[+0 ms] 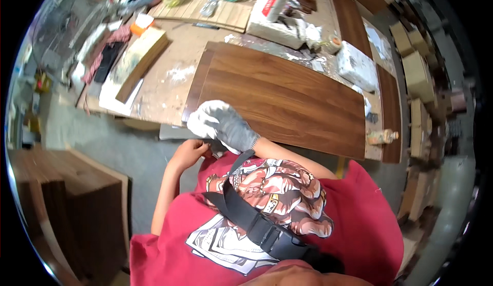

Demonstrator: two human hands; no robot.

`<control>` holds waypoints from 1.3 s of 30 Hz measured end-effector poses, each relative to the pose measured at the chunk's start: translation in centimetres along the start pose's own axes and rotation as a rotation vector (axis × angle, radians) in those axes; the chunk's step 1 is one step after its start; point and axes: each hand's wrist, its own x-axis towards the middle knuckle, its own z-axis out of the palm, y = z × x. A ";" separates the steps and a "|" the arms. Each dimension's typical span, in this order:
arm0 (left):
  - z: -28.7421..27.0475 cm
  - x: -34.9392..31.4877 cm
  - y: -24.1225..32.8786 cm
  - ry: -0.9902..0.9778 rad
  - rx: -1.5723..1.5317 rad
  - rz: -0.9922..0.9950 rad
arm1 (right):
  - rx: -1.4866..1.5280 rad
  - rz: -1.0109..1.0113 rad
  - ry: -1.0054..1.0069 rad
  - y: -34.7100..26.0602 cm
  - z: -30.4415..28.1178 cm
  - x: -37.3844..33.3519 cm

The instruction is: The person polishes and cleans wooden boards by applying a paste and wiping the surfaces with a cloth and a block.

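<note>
My right hand (226, 126) wears a grey and white work glove and hovers at the near left corner of a dark brown wood-grain panel (287, 90). Its fingers are curled in, and whatever they may hold is hidden. Bare and lower, my left hand (191, 153) is close to my waist, just off the table's front edge, its fingers bent inward. A small whitish patch (220, 148) shows between the two hands; I cannot tell what it is. The panel lies flat on the worktable (167, 75).
A wooden block (138, 65) lies at the table's left. Behind the panel are white foam blocks (277, 26) (356, 66), a red and white can (276, 3) and pale slats (226, 14). A small bottle (382, 137) lies at right. Cardboard (87, 183) stands lower left.
</note>
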 end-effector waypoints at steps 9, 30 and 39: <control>-3.3 -1.9 8.8 -0.167 0.097 -0.058 | 1.080 0.578 0.301 12.6 -9.7 -13.3; -4.2 14.1 12.8 0.660 0.835 0.303 | 0.036 0.901 0.525 17.3 -10.3 -18.8; -8.2 14.1 9.8 0.912 0.998 0.049 | 0.520 0.920 1.269 18.1 -21.6 -33.8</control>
